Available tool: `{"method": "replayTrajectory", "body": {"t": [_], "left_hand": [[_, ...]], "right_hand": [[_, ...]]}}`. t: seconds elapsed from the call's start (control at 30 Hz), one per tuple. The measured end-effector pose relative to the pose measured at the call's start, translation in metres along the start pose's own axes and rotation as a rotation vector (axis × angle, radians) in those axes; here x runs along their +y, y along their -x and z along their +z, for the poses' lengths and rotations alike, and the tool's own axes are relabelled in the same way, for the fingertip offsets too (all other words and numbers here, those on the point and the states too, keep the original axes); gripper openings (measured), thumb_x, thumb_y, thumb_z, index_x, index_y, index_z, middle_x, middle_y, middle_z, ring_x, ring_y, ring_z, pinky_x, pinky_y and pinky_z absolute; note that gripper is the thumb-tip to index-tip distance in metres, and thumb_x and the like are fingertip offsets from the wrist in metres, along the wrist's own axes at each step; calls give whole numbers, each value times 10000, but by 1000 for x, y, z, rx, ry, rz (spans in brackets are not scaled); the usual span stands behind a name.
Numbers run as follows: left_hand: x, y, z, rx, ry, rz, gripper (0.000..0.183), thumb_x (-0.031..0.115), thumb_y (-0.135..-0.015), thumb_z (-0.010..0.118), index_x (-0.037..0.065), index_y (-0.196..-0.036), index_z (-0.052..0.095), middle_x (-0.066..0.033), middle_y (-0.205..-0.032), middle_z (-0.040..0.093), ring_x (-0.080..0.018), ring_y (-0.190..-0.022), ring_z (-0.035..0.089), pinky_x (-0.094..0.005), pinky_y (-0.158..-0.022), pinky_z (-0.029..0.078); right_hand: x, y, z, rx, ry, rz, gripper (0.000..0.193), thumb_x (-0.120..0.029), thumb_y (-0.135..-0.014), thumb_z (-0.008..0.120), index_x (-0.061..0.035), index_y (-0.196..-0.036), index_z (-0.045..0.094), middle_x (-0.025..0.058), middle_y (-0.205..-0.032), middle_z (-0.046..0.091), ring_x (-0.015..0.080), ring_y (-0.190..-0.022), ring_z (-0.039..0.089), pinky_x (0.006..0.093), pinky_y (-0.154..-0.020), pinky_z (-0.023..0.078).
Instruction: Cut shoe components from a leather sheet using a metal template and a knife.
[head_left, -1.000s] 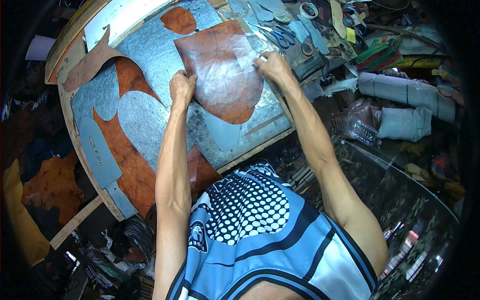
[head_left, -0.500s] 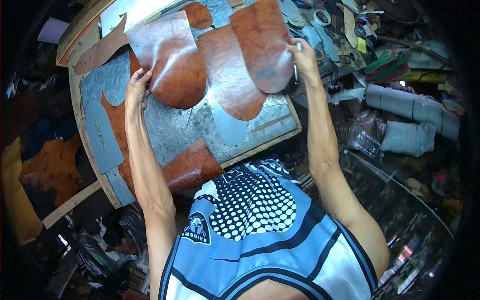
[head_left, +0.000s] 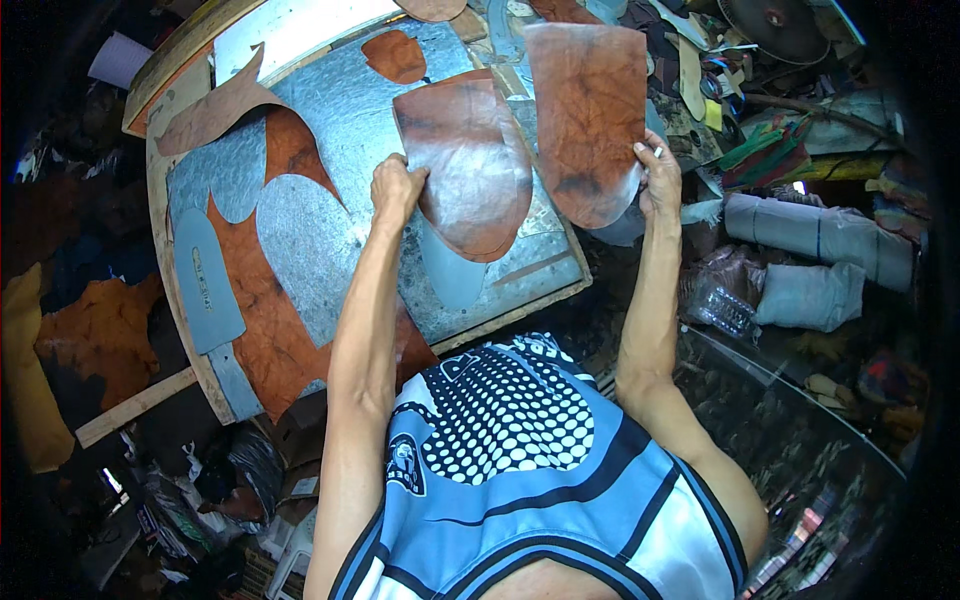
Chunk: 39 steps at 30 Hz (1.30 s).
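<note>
My left hand [head_left: 398, 190] pinches the left edge of a brown leather piece [head_left: 465, 165] with one rounded end. This piece overlaps another brown leather piece, whose edge shows along its right side. Beneath them, the rounded end of a grey-blue template [head_left: 455, 275] sticks out. In my right hand [head_left: 660, 178], closed at the lower right edge, is a second round-ended brown leather piece [head_left: 590, 115], raised at the table's right side. A small whitish bit of a thin, pen-like thing shows between the right fingers; the rest is hidden.
A worn metal-topped table [head_left: 330, 235] carries a cut leather hide [head_left: 265, 315], a grey-blue round-ended template [head_left: 207, 280] and a small leather scrap [head_left: 394, 57]. Cluttered tools and scraps [head_left: 700, 85] lie at the far right. White rolls [head_left: 810, 225] lie further right.
My left hand has moved right, bringing its leather piece over the one lying on the table. The right hand has shifted right and slightly down, carrying its piece clear of the others.
</note>
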<state>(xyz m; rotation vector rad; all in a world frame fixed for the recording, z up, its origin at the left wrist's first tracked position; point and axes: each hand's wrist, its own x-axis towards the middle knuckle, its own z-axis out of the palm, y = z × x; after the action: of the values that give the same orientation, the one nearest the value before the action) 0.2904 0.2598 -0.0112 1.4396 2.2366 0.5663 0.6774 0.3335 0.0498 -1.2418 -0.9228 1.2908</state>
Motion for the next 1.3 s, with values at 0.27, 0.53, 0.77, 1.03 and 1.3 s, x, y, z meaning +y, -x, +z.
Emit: {"method": "replayTrajectory", "body": {"t": [0.27, 0.53, 0.77, 1.03, 1.3], "left_hand": [[44, -18, -14, -229, -154, -197, 585, 444, -701, 804, -44, -997, 680, -241, -1075, 672, -371, -1008, 657, -449, -844, 536], [2, -13, -12, 14, 374, -58, 426, 243, -808, 728, -21, -1135, 658, -226, -938, 707, -267, -875, 699, -363, -795, 537], [-78, -7, -26, 21, 909, -248, 403, 95, -953, 557, -80, -1312, 505, -162, -1143, 655, -205, -998, 642, -300, -852, 512], [-94, 10, -34, 158, 843, -274, 441, 124, -878, 649, -85, -1256, 560, -177, -1072, 692, -199, -946, 667, -292, -827, 508], [-73, 38, -46, 127, 462, -244, 432, 121, -875, 636, -73, -1254, 562, -214, -1089, 687, -276, -1012, 666, -337, -888, 498]], "right_hand": [[17, 32, -33, 88, -132, 21, 381, -40, -867, 645, 17, -1234, 560, 6, -944, 647, 11, -622, 524, 137, -464, 370], [6, 44, 11, 63, -100, 73, 431, -66, -851, 683, -1, -1256, 552, -16, -883, 630, 6, -543, 475, 144, -443, 340], [46, 25, 100, -170, 179, 207, 276, -78, -873, 631, -15, -1142, 633, -19, -736, 618, 30, -479, 448, 184, -424, 332], [79, -6, 99, -30, 1019, -362, 289, -210, -885, 594, -48, -1106, 687, 111, -787, 675, 215, -710, 649, 338, -669, 509], [26, 33, 137, -192, 44, 155, 379, -367, -996, 521, -23, -1145, 570, -58, -564, 456, 30, -395, 373, 202, -316, 262]]}}
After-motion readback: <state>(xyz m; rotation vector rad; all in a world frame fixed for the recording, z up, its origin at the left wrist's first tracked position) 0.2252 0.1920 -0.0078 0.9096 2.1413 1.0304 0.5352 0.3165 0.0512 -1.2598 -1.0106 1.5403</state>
